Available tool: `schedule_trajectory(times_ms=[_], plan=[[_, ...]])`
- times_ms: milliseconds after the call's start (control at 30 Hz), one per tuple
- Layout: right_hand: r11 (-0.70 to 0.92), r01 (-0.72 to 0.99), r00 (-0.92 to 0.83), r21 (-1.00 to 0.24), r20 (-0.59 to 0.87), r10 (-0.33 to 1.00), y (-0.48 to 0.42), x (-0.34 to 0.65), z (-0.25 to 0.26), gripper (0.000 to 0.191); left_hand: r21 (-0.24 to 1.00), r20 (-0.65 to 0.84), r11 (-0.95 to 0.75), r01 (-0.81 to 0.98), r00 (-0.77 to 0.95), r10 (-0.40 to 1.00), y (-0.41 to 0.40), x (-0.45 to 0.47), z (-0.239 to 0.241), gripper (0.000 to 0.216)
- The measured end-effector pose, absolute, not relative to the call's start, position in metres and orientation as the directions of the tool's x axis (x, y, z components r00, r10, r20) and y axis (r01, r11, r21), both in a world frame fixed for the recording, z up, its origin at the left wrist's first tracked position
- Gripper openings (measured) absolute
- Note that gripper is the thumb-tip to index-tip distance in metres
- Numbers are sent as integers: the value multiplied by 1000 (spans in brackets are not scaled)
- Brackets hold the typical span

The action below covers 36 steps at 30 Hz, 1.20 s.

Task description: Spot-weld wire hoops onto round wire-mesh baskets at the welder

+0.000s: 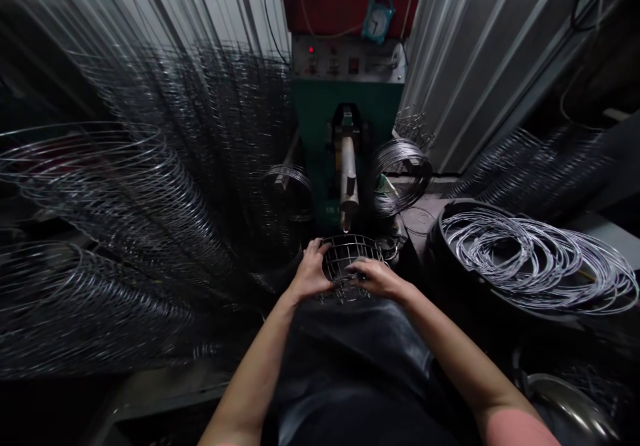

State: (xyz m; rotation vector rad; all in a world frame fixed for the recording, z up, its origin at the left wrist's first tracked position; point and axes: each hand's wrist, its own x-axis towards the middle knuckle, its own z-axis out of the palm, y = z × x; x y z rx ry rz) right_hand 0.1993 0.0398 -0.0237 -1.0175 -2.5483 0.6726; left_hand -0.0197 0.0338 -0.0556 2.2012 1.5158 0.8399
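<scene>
Many wire hoops (115, 193), corrugated metal walls (450, 53)

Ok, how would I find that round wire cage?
Start at the green machine with the blue clock above it. Below its metal pipe, look for a dark wire cage. Unlike the loose wire rings piled nearby, its wires cross in a grid, and the left hand and right hand hold it.

Left forearm (253, 373) and right forearm (463, 356) (both bare, by the way) angle in from the bottom corners, so the hands nearly meet out front. Left hand (311, 271) is curled up, while right hand (377, 278) sits flatter, palm down.
</scene>
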Motion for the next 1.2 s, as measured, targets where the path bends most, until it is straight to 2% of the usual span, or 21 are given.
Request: schedule_trajectory(times_ms=[233,367,633,867,1100,1200], plan=[[665,551,-663,-503,220,716,48,197,-35,15,585,305,-417,695,288,908,48,-19,-61,95],[680,571,-663,-460,231,712,52,195,-35,14,593,318,-428,681,290,902,54,-22,-63,94],[664,574,-633,-480,254,731,73,191,-29,8,617,304,-433,657,308,902,77,-19,-48,90],[628,645,-589,-435,241,772,70,194,-40,17,623,278,-369,690,245,929,78,-14,-53,90],[515,676,-431,-527,284,856,90,181,-38,12,628,262,-293,721,159,952,100,-15,-52,89],[482,593,-306,-645,374,876,84,186,-40,27,641,282,-305,705,154,947,102,-14,-52,91]])
